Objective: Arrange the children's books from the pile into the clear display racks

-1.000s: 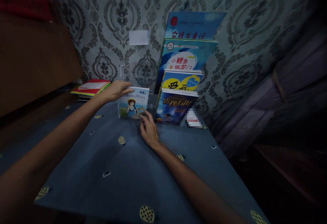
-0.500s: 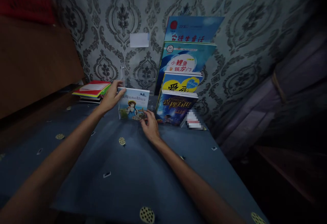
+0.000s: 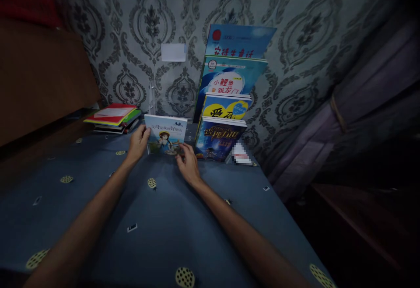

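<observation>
A thin book with a pale blue cover (image 3: 157, 135), showing a figure in a straw hat, stands nearly upright toward the back of the table, in the lowest front place of a clear display rack (image 3: 152, 97). My left hand (image 3: 138, 142) is closed on the book's left edge, with its fingertips near the upper left side. At the lower right corner my right hand (image 3: 189, 163) has its fingers curled against the cover and edge. Just right of it, a dark blue book (image 3: 220, 141) leans in front of a yellow-and-blue book (image 3: 226, 106).
Behind these rise a teal book (image 3: 249, 71) and a tall blue book (image 3: 243, 38). A blank white card (image 3: 173, 52) is at the rack's top. Several books and booklets lie in a stack (image 3: 113, 115) at left. A purple curtain (image 3: 308, 148) hangs at right.
My left hand has come down from the rack's side and the book's top left corner to its left edge. The right hand stays at the lower right corner. The view has shifted slightly.
</observation>
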Demonstrator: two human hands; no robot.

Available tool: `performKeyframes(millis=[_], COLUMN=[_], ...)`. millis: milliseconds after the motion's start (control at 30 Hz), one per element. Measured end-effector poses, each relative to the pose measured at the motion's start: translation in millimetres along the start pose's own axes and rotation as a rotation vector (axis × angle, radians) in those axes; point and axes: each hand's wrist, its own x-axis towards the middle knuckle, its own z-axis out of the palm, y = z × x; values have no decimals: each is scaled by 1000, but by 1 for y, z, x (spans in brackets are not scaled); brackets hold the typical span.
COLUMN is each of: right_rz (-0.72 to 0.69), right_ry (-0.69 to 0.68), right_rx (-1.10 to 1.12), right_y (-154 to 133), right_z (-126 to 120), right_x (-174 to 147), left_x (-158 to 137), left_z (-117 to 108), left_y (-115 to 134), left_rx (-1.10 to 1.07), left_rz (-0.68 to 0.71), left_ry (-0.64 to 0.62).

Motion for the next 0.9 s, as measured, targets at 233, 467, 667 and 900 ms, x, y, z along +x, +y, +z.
performKeyframes(millis=[233,467,667,900], right_rz=[61,68,65,64], right_ry=[-45,38,24,19], right_rx=[13,56,90,125], right_y=[-1,4,7,5], right_z=[-2,2,4,3], right_x=[14,29,26,23], left_x=[15,28,25,16], left_z=[-3,4,1,-1], left_y=[7,15,14,14], left_rx=[305,332,455,372], left_rz=[74,64,88,40], left_ry=[53,16,43,31])
